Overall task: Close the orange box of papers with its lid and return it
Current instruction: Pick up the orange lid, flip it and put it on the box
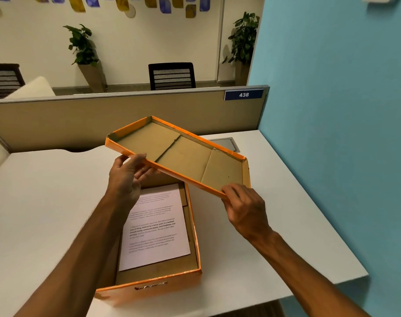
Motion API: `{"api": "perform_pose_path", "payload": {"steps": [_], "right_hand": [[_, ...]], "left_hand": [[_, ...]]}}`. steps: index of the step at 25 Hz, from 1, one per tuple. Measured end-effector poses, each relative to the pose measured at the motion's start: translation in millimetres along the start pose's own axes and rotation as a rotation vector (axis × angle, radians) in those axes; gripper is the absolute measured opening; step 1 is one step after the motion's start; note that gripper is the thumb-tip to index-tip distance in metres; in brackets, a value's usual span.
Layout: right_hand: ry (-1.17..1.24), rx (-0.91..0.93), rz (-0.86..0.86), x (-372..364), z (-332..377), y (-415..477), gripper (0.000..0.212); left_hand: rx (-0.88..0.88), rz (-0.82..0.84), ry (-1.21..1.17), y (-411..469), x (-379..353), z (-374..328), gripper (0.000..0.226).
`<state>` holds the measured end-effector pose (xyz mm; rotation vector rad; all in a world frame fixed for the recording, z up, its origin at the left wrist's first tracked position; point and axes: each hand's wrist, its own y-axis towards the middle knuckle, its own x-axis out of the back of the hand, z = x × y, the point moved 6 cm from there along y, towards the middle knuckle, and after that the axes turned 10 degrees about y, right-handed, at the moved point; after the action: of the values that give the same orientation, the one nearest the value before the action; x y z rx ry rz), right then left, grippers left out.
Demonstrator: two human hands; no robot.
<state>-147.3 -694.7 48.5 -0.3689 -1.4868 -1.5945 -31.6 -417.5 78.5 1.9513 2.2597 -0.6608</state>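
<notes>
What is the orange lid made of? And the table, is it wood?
The lid looks like cardboard: its inside is plain brown with folded flaps, and the outside has a shiny orange coating. The table has a smooth, matte white top, probably laminate; what lies under it cannot be seen.

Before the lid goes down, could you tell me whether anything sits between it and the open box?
Nothing visible does. The lid, held by both hands, hangs tilted above the box; the paper lies flat below the rim.

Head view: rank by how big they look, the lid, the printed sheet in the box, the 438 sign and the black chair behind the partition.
Largest to smallest:
1. lid
2. printed sheet
3. black chair, far off, so looks small
4. 438 sign
</notes>
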Motion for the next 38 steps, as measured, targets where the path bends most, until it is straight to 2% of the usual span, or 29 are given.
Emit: {"api": "perform_pose_path", "payload": {"steps": [5,9,11,15,18,21,24,26,28,32,38], "right_hand": [[0.112,0.051,-0.133,17,13,20,0.024],[0.296,-0.14,-0.23,34,9,39,0.031],[0.482,-0.293,-0.249,44,4,47,0.033],[0.936,-0.656,-0.182,52,-15,56,0.054],[1.258,-0.788,-0.192,53,-24,57,0.059],[1.434,-0.862,-0.175,51,-32,55,0.057],[1.487,-0.888,-0.145,48,-39,52,0.045],[1.444,-0.879,-0.13,47,-46,52,0.047],[1.349,-0.851,-0.129,48,-55,52,0.052],[1.204,-0.849,-0.1,39,-76,51,0.047],[1.107,-0.867,0.055,17,-83,52,0.056]], "left_hand": [[-0.135,0.035,0.078,-17,-13,-48,0.058],[-0.229,0.207,0.006,-22,-42,-72,0.061],[-0.162,0.211,0.057,-20,-49,-51,0.064],[-0.007,0.254,0.299,-19,-51,16,0.083],[0.095,0.337,0.334,-21,-50,44,0.083],[0.165,0.361,0.304,-19,-45,54,0.073],[0.153,0.332,0.301,-18,-35,53,0.051],[0.14,0.308,0.327,-20,-31,48,0.045],[0.124,0.27,0.345,-21,-27,43,0.044],[0.07,0.174,0.405,-24,-17,30,0.042],[0.007,0.158,0.645,-33,-8,20,0.047]]}}
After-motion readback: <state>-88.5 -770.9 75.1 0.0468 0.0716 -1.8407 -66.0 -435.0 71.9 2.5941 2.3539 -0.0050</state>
